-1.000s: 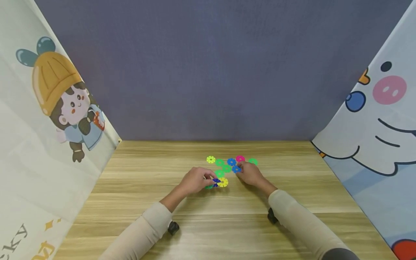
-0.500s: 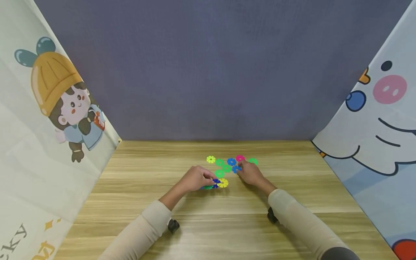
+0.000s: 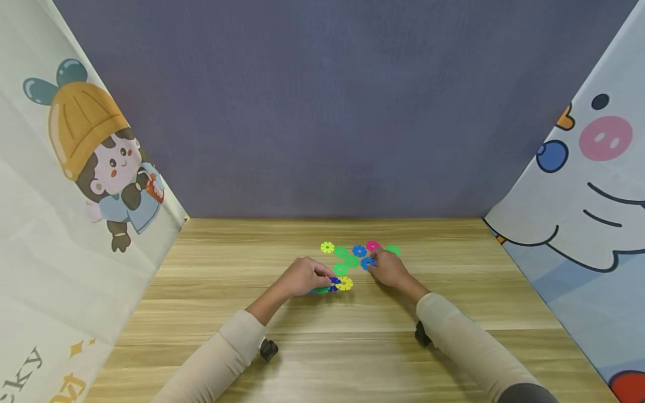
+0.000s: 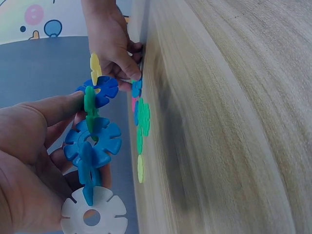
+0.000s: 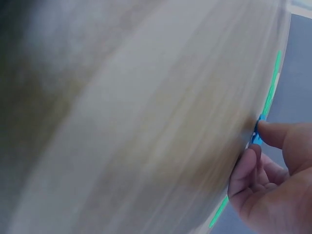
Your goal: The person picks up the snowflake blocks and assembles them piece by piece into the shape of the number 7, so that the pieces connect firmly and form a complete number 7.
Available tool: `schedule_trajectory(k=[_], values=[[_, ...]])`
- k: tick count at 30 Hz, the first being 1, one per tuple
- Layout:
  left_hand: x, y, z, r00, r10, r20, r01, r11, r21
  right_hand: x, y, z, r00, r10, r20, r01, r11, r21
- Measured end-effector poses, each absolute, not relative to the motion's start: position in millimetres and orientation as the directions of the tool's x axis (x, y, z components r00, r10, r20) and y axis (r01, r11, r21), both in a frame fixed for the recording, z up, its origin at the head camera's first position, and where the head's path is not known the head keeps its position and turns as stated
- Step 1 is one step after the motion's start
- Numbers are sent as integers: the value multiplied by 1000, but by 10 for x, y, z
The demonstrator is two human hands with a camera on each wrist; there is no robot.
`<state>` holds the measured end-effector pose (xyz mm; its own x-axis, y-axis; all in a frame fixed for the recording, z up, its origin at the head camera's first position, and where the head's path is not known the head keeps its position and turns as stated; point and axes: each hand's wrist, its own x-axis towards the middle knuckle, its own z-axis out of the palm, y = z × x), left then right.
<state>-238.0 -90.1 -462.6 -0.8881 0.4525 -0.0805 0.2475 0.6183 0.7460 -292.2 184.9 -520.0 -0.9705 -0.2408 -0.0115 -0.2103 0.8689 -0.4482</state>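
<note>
My left hand (image 3: 304,277) pinches a chain of slotted plastic interlocking discs above the table. In the left wrist view the chain runs from a white disc (image 4: 111,210) through blue discs (image 4: 111,139) and a green disc (image 4: 90,105) to a dark blue disc (image 4: 106,92) and a yellow disc (image 4: 95,66) at its far end. Thumb and index finger grip near the green disc. My right hand (image 3: 390,270) pinches a loose blue disc (image 3: 367,263) at the tabletop, its fingertips covering part of it.
Several loose discs lie on the wooden table (image 3: 322,347): a yellow-green disc (image 3: 327,247), green discs (image 3: 340,270), another blue disc (image 3: 359,251) and a pink disc (image 3: 372,245). One green disc (image 3: 394,250) lies behind my right hand. A grey-blue panel (image 3: 322,112) stands at the back.
My left thumb and index finger have come closer together, and the chain has turned slightly, so blue shows beneath the hand. The blue disc at my right fingertips has shifted very slightly.
</note>
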Motion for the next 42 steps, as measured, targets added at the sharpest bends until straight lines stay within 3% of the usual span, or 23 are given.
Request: schedule_trajectory(k=[7,15,25,42], values=[[-2378,-903,-4611,-886,459,-69,265,622,737,-2876,1880,-5156,-976,-217,-11,-182,845,-503],[-2370,-924,-4633,-898,425,-114,188,605,774,-2834,1915,-5143,-969,-246,8,-215,827,-519],[-2328,-956,-4642,-895,389,-220,12,512,859,-2751,1974,-5155,-928,-362,85,-348,764,-544],[-2343,-929,-4773,-847,426,-317,-156,371,915,-2554,1770,-5048,-845,-467,259,-530,669,-522]])
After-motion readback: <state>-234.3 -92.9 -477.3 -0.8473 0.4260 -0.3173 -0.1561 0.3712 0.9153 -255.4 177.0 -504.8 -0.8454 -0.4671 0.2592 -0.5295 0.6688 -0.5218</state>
